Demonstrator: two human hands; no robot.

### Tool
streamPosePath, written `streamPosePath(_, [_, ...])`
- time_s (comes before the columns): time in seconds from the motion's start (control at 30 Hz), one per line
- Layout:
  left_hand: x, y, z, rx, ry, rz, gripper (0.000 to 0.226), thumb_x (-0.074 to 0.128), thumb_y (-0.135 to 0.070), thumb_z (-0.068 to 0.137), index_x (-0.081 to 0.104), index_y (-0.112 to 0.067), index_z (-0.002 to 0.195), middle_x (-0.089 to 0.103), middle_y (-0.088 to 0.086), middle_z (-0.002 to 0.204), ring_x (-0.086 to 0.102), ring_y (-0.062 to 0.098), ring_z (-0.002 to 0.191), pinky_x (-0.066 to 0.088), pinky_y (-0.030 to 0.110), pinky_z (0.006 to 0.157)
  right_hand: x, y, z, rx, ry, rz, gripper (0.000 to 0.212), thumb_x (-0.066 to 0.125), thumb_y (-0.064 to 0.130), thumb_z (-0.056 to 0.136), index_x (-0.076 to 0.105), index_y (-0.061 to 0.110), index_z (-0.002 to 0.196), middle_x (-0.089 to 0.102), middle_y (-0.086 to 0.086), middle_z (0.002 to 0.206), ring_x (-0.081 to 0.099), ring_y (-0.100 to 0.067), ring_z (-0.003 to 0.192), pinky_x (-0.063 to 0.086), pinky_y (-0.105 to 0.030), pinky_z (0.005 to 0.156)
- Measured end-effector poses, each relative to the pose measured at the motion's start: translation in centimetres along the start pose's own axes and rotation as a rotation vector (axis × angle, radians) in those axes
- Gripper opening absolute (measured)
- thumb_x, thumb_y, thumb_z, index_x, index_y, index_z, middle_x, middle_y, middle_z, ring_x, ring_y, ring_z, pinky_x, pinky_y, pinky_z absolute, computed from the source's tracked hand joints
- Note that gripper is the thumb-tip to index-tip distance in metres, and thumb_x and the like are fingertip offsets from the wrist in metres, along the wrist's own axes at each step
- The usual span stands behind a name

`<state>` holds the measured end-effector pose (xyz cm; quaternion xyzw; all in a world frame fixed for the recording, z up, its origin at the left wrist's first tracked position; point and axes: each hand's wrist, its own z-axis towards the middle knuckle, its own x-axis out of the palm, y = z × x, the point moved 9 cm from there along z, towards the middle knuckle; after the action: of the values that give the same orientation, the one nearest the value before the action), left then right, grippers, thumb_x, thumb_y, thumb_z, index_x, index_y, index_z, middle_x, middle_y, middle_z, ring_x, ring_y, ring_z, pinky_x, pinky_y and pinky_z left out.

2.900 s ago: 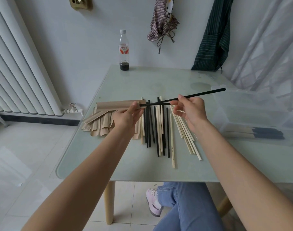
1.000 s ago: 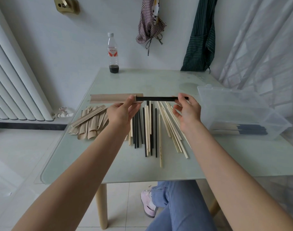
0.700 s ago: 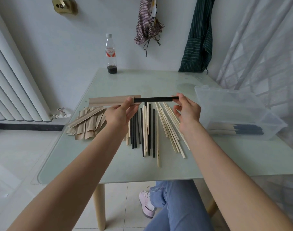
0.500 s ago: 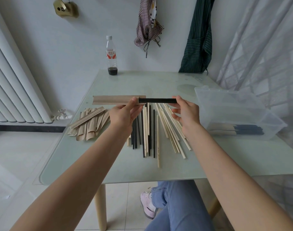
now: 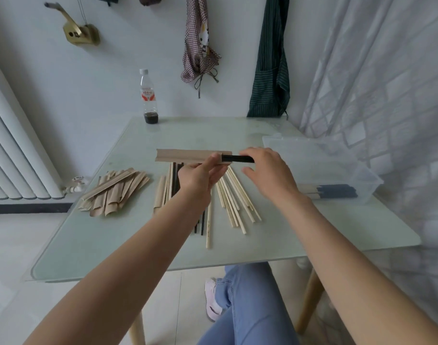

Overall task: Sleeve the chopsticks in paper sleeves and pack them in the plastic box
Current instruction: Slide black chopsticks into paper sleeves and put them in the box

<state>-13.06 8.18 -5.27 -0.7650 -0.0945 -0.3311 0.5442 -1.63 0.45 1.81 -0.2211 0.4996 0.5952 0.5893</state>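
My left hand [image 5: 200, 174] pinches the open end of a brown paper sleeve [image 5: 185, 155], held level above the table. Black chopsticks [image 5: 238, 158] stick out of the sleeve by a short length. My right hand [image 5: 267, 170] is at their free end, thumb and fingers around the tip. Loose black and pale wooden chopsticks [image 5: 228, 197] lie spread on the table under my hands. A heap of empty paper sleeves [image 5: 113, 190] lies to the left. The clear plastic box [image 5: 320, 168] at the right holds sleeved chopsticks [image 5: 330, 191].
The glass table [image 5: 312, 227] has its front edge close to my knees. A plastic bottle [image 5: 148, 97] with dark liquid stands at the far edge. A radiator is at the left, a curtain at the right, aprons hang on the wall.
The black chopsticks have slid further left into the sleeve, so less of them shows. My right hand followed them toward my left hand. The view has tilted up slightly.
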Motion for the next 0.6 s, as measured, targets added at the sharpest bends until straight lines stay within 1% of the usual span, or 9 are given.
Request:
streamPosePath(0.07, [2.0, 1.4, -0.1, -0.014, 0.048, 0.006, 0.018, 0.064, -0.004, 0.086, 0.062, 0.010, 0.097, 0.070, 0.018, 0.084, 0.072, 0.020, 0.068, 0.059, 0.022, 0.066, -1.1, -1.3, -0.5, 0.007, -0.028, -0.069, 0.021, 0.051, 0.007, 0.093, 0.062, 0.013, 0.110, 0.062, -0.005, 0.103, 0.053, -0.025, 0.099, 0.049, -0.041, 0.081])
streamPosePath(0.17, [5.1, 3.7, -0.3, -0.047, 0.138, 0.066, 0.023, 0.059, -0.007, 0.090, 0.061, 0.013, 0.103, 0.070, 0.021, 0.091, 0.072, 0.021, 0.074, 0.059, 0.024, 0.074, -2.5, -4.6, -0.9, 0.044, -0.031, -0.091, 0.019, 0.049, 0.003, 0.093, 0.064, 0.010, 0.103, 0.060, -0.009, 0.095, 0.052, -0.026, 0.093, 0.048, -0.045, 0.078])
streamPosePath(0.23, [7.7, 5.5, -0.9, -0.114, 0.240, 0.206, 0.030, 0.056, -0.015, 0.094, 0.060, 0.013, 0.106, 0.069, 0.022, 0.093, 0.071, 0.023, 0.078, 0.059, 0.025, 0.076, -3.4, -7.1, -1.1, 0.075, -0.013, -0.082, 0.018, 0.052, 0.004, 0.093, 0.065, 0.009, 0.104, 0.060, -0.010, 0.095, 0.053, -0.026, 0.093, 0.047, -0.042, 0.079])
streamPosePath(0.3, [10.2, 6.9, -1.7, -0.148, 0.358, 0.467, 0.033, 0.056, -0.022, 0.094, 0.062, 0.010, 0.102, 0.070, 0.020, 0.091, 0.071, 0.027, 0.079, 0.059, 0.029, 0.074, -4.3, -9.6, -1.3, 0.106, -0.011, -0.082, 0.018, 0.053, 0.004, 0.092, 0.065, 0.009, 0.105, 0.060, -0.011, 0.094, 0.054, -0.026, 0.092, 0.046, -0.039, 0.079])
streamPosePath(0.37, [12.9, 6.7, -2.1, 0.027, 0.438, 0.780, 0.029, 0.056, -0.022, 0.094, 0.066, 0.005, 0.096, 0.071, 0.017, 0.088, 0.071, 0.027, 0.077, 0.060, 0.033, 0.072, -5.0, -12.5, -1.4, 0.156, 0.002, -0.080, 0.019, 0.053, 0.002, 0.091, 0.066, 0.009, 0.103, 0.060, -0.011, 0.092, 0.054, -0.027, 0.091, 0.047, -0.041, 0.079])
streamPosePath(0.43, [15.5, 5.1, -2.0, 0.410, 0.440, 1.150, 0.024, 0.050, -0.016, 0.096, 0.067, 0.000, 0.097, 0.071, 0.012, 0.089, 0.068, 0.024, 0.080, 0.056, 0.035, 0.073, -5.5, -15.5, -1.3, 0.215, 0.042, -0.056, 0.020, 0.054, -0.002, 0.089, 0.068, 0.008, 0.101, 0.060, -0.011, 0.090, 0.056, -0.028, 0.088, 0.048, -0.040, 0.079])
streamPosePath(0.5, [17.7, 5.0, -1.6, 0.711, 0.433, 1.497, 0.026, 0.041, -0.009, 0.098, 0.063, -0.007, 0.111, 0.067, 0.008, 0.103, 0.062, 0.025, 0.092, 0.052, 0.039, 0.079, -5.7, -18.1, -1.0, 0.250, 0.088, -0.040, 0.022, 0.055, -0.004, 0.087, 0.069, 0.007, 0.101, 0.062, -0.013, 0.092, 0.059, -0.029, 0.088, 0.047, -0.036, 0.079])
streamPosePath(0.53, [18.3, 5.6, -0.9, 0.784, 0.455, 1.621, 0.031, 0.038, -0.005, 0.098, 0.060, -0.010, 0.120, 0.063, 0.007, 0.113, 0.058, 0.025, 0.100, 0.050, 0.041, 0.083, -5.8, -19.2, -0.7, 0.258, 0.106, -0.040, 0.023, 0.055, -0.005, 0.087, 0.069, 0.006, 0.102, 0.064, -0.015, 0.095, 0.059, -0.029, 0.089, 0.046, -0.034, 0.080])
streamPosePath(0.6, [18.9, 7.5, 1.2, 0.802, 0.531, 1.827, 0.040, 0.036, -0.001, 0.096, 0.054, -0.015, 0.130, 0.056, 0.007, 0.125, 0.053, 0.026, 0.111, 0.048, 0.042, 0.089, -5.8, -21.2, -0.1, 0.272, 0.135, -0.038, 0.025, 0.056, -0.006, 0.086, 0.069, 0.005, 0.105, 0.065, -0.015, 0.099, 0.060, -0.029, 0.092, 0.044, -0.031, 0.079])
